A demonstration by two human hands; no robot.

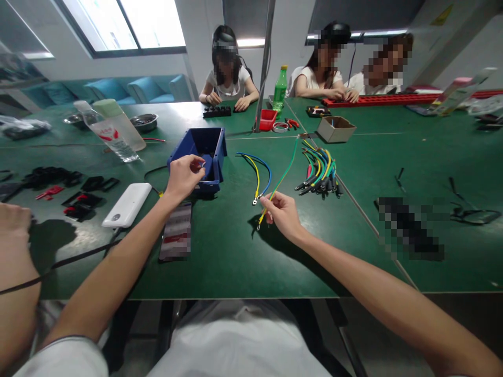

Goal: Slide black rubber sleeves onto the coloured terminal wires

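Observation:
My right hand (281,210) pinches a green-and-yellow wire (286,173) near its lower end, where a metal ring terminal shows below the fingers. Just left of it, a yellow wire (257,178) and a blue wire (269,170) lie on the green table, their lugs close together. My left hand (186,175) is over the near side of a blue plastic bin (214,180), thumb and fingertips pressed together. Whatever is between those fingertips is too small to make out. To the right of my right hand lies a bundle of wires (323,167) with black ends.
A phone (175,233) and a white power bank (128,205) lie left of centre, with a black cable across my left forearm. Two bottles (113,131) stand further left. A small box (336,130) and red tray (268,120) are ahead. Several people sit around the table.

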